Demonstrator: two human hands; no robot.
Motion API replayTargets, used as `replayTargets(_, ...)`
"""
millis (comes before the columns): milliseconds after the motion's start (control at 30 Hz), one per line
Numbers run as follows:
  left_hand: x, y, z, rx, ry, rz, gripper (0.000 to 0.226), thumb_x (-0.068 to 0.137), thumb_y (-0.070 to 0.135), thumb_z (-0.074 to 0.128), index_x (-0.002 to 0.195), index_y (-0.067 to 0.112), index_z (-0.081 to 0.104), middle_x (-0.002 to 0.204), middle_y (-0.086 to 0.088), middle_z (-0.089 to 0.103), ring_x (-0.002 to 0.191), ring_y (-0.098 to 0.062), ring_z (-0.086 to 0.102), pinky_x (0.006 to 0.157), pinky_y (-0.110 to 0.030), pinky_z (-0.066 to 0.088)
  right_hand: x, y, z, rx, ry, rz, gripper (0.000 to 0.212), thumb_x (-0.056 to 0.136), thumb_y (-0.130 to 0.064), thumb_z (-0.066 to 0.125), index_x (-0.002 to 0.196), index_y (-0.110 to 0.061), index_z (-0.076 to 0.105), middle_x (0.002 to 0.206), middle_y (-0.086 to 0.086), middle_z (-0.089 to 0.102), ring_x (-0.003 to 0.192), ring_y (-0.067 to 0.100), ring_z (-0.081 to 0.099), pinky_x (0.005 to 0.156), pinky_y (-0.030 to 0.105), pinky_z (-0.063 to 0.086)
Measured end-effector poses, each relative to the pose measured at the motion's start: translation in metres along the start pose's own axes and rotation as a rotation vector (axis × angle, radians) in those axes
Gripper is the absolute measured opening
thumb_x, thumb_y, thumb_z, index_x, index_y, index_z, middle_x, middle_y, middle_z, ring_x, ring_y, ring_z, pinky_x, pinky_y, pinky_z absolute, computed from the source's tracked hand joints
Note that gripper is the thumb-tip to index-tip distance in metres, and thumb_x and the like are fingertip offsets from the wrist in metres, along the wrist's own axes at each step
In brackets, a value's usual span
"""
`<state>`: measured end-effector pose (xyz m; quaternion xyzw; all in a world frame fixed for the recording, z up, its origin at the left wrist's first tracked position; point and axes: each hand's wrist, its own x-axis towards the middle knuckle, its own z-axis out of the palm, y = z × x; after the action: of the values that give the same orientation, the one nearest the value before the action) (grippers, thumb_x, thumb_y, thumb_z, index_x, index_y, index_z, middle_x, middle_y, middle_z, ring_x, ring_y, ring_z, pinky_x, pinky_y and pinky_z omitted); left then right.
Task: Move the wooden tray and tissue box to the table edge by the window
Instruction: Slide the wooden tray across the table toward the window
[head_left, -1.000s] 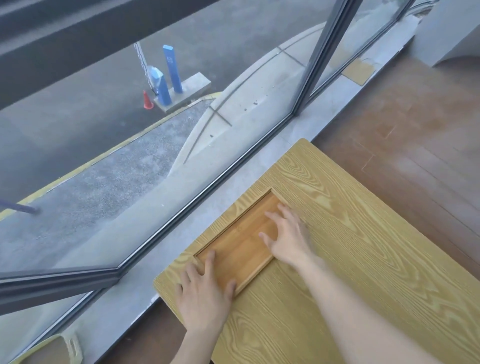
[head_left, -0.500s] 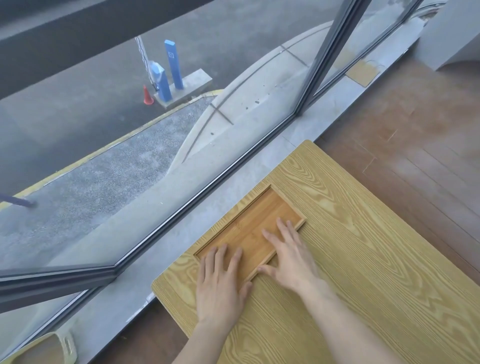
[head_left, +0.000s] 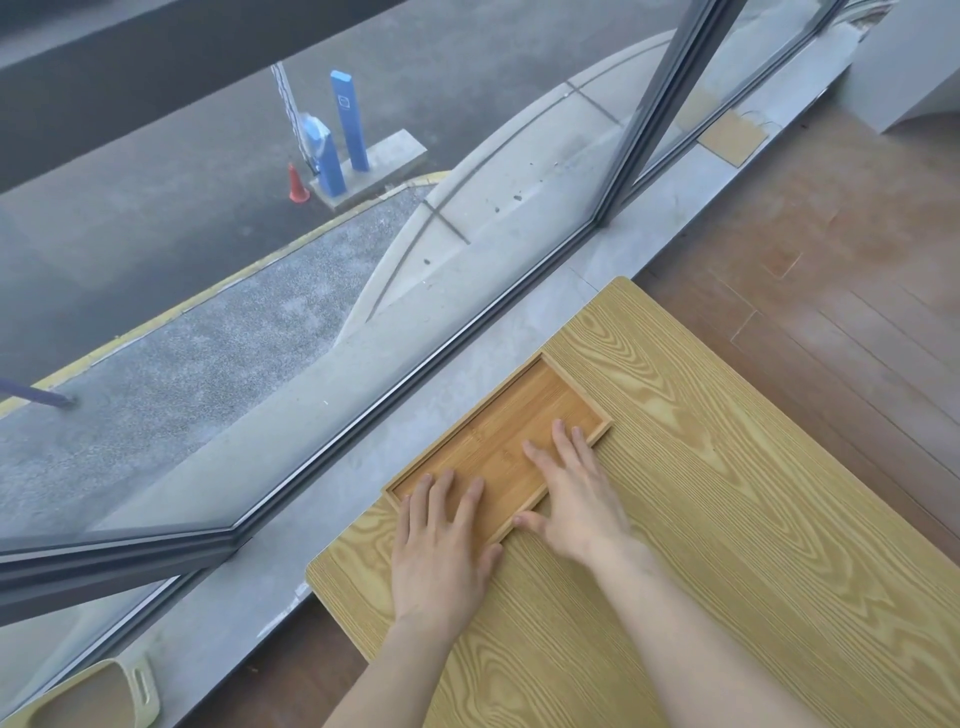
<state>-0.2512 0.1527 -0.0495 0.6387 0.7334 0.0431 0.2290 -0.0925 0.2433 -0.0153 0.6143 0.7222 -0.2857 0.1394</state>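
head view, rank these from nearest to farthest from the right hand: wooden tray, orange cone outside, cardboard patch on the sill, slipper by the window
1. Wooden tray: under the fingers of the right hand, at the table's window edge.
2. Cardboard patch: on the sill, far ahead to the right.
3. Slipper: bottom-left corner on the sill; too close to call against the patch.
4. Orange cone: outside on the road below, past the glass.

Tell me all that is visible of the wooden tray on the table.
The wooden tray is a shallow rectangle of orange-brown, bamboo-like wood with a low raised rim all round. It holds nothing. It lies flat on the lighter wood-grain table, its long side along the table edge nearest the window. The left hand rests flat on its near end, and the right hand lays its fingers inside the tray, thumb at the rim. No tissue box is in view.
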Motion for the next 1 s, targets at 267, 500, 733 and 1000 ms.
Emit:
replayTargets(267, 0.004, -0.001, -0.003, 0.005, -0.007, 0.015, 0.077, 0.086, 0.064, 0.058, 0.153, 0.036, 0.035, 0.162, -0.002, 0.031, 0.152, -0.028, 0.020, 0.124, -0.045, 0.021, 0.004, 0.003, 0.004, -0.002, 0.006, -0.007, 0.098, 0.087, -0.054, 0.073, 0.163, -0.033, 0.015, 0.173, 0.004, -0.014, 0.159, 0.025, -0.016, 0.129, 0.043, 0.006)
replayTargets(500, 0.006, -0.003, -0.008, 0.006, -0.010, 0.048, 0.080, 0.085, 0.071, 0.048, 0.155, 0.035, 0.030, 0.160, -0.004, 0.033, 0.150, -0.027, 0.021, 0.125, -0.046, 0.019, -0.009, 0.012, 0.009, -0.085, 0.117, 0.010, 0.100, 0.085, -0.078, 0.051, 0.163, -0.035, 0.006, 0.172, 0.009, -0.017, 0.158, 0.028, -0.021, 0.130, 0.051, -0.004)
replayTargets(733, 0.023, 0.012, -0.035, 0.038, 0.020, 0.166, 0.094, 0.081, 0.091, 0.024, 0.160, 0.043, 0.007, 0.171, -0.002, -0.005, 0.155, -0.026, -0.019, 0.125, -0.053, -0.009, -0.042, 0.032, -0.009, -0.073, 0.239, 0.157, 0.102, 0.081, -0.094, 0.018, 0.160, -0.039, -0.015, 0.168, 0.009, -0.027, 0.155, 0.031, -0.028, 0.125, 0.061, -0.012)
replayTargets(1000, 0.041, 0.072, -0.061, 0.130, 0.006, 0.343, 0.106, 0.072, 0.098, 0.016, 0.158, 0.042, -0.011, 0.167, -0.003, -0.025, 0.149, -0.026, -0.036, 0.121, -0.059, -0.015, -0.105, 0.087, -0.026, -0.029, 0.362, 0.365, 0.100, 0.081, -0.094, 0.009, 0.152, -0.039, -0.035, 0.165, 0.013, -0.034, 0.153, 0.035, -0.031, 0.122, 0.067, -0.014)
